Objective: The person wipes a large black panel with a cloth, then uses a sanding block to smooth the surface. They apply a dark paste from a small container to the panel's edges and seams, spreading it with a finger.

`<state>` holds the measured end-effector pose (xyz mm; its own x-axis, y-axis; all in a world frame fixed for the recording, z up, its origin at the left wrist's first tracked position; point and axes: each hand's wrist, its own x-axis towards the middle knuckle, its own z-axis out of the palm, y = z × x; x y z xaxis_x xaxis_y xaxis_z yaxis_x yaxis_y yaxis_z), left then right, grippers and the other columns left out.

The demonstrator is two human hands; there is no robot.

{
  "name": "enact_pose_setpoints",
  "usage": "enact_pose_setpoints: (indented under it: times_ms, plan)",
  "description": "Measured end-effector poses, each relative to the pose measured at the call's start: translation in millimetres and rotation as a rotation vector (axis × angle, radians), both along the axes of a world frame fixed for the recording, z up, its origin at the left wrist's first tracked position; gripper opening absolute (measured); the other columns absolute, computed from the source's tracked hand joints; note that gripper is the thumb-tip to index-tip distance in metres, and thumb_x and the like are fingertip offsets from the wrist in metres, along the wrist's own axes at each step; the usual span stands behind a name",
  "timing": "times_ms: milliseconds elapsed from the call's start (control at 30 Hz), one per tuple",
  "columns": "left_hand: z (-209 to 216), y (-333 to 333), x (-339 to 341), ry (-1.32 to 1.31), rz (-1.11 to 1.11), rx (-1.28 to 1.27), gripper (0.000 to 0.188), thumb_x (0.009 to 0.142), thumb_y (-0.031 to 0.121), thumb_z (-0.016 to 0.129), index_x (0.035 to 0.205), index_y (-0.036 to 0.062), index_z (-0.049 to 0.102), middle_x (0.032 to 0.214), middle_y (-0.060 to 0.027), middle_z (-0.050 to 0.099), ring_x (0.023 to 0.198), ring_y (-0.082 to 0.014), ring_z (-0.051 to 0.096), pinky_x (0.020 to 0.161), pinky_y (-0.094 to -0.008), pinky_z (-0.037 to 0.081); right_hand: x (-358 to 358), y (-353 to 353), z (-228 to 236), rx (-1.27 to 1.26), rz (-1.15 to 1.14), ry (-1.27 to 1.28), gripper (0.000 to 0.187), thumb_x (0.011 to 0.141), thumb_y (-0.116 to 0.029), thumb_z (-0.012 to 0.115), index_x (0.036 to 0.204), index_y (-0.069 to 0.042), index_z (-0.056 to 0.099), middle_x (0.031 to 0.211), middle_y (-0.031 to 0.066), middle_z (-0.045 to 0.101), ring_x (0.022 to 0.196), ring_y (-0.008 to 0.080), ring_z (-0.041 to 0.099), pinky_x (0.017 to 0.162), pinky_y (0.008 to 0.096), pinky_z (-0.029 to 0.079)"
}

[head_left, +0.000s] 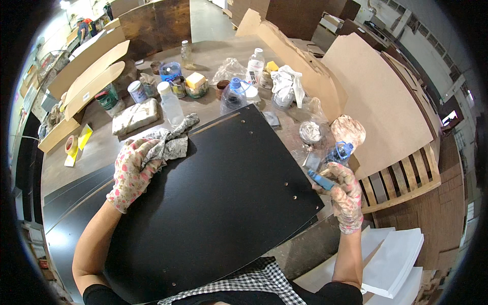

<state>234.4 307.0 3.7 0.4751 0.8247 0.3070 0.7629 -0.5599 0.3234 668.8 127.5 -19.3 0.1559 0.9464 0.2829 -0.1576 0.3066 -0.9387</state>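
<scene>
My left hand (133, 173), in a floral glove, is closed on a crumpled grey-and-white rag (175, 145) at the left edge of a black panel (213, 203). The panel has several small holes and a brown strip along its far edge. Off its right edge, my right hand (345, 195), in a stained floral glove, grips a small flat blue piece (321, 179); its exact kind is unclear. Just beyond that hand lies a bottle with a blue top (339, 152). More black panels (76, 203) lie beneath and to the left.
Behind the panel stand a clear bottle with a white cap (170, 104), a blue-topped jug (234, 96), cans (136, 91) and a yellow sponge (195, 80). A wrapped bundle (135, 117) lies nearby. Cardboard (376, 101) rises at right above a slatted wooden pallet (401, 183). White boards (391, 259) sit lower right.
</scene>
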Motion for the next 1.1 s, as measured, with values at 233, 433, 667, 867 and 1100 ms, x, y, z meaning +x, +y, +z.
enact_pose_setpoints:
  times_ms: [233,433,667,867,1100]
  plan:
    - [-0.3,5.4,19.4,-0.008,-0.013,0.03,0.042,0.075,0.007,0.074,0.116,0.0053,0.069,0.115,-0.0135,0.067,0.107,-0.0352,0.06,0.094,-0.0427,0.049,31.9,74.4,-33.4,0.071,0.049,-0.327,0.045,0.084,-0.02,0.079,0.125,-0.007,0.066,0.124,0.0105,0.064,0.117,0.0223,0.058,0.102,0.0367,0.045]
    - [-0.4,4.3,15.9,-0.027,-0.017,0.04,0.042,0.071,0.004,0.073,0.113,0.0049,0.07,0.112,-0.0128,0.068,0.104,-0.0348,0.06,0.092,-0.0427,0.049,16.6,151.8,-35.5,0.228,0.114,-0.471,0.035,0.088,-0.015,0.074,0.12,-0.005,0.066,0.118,0.0086,0.066,0.115,0.0212,0.06,0.1,0.0356,0.046]
    - [0.5,5.6,21.5,-0.016,-0.004,0.052,0.042,0.07,0.006,0.073,0.112,0.0039,0.071,0.111,-0.0129,0.069,0.101,-0.0344,0.06,0.09,-0.0424,0.05,4.1,235.0,-47.1,0.019,0.163,-0.381,0.027,0.09,-0.013,0.073,0.115,-0.005,0.067,0.109,0.0026,0.067,0.1,0.0091,0.061,0.086,0.0253,0.051]
    - [-0.9,6.3,20.5,-0.014,-0.025,0.097,0.041,0.071,0.007,0.073,0.112,0.0028,0.07,0.109,-0.0135,0.069,0.1,-0.0349,0.06,0.089,-0.0426,0.049,33.2,181.2,-23.1,0.42,0.192,-0.65,0.032,0.085,-0.014,0.078,0.114,-0.006,0.069,0.111,0.0089,0.069,0.104,0.0188,0.065,0.091,0.0352,0.051]
    - [-2.7,7.4,29.4,-0.055,-0.07,0.079,0.044,0.071,0.005,0.073,0.114,0.0014,0.069,0.108,-0.0152,0.068,0.099,-0.0357,0.06,0.088,-0.0426,0.049,59.4,139.5,-12.1,0.165,0.166,-0.622,0.035,0.084,-0.018,0.077,0.116,-0.006,0.069,0.113,0.0101,0.068,0.108,0.0225,0.063,0.094,0.0374,0.05]
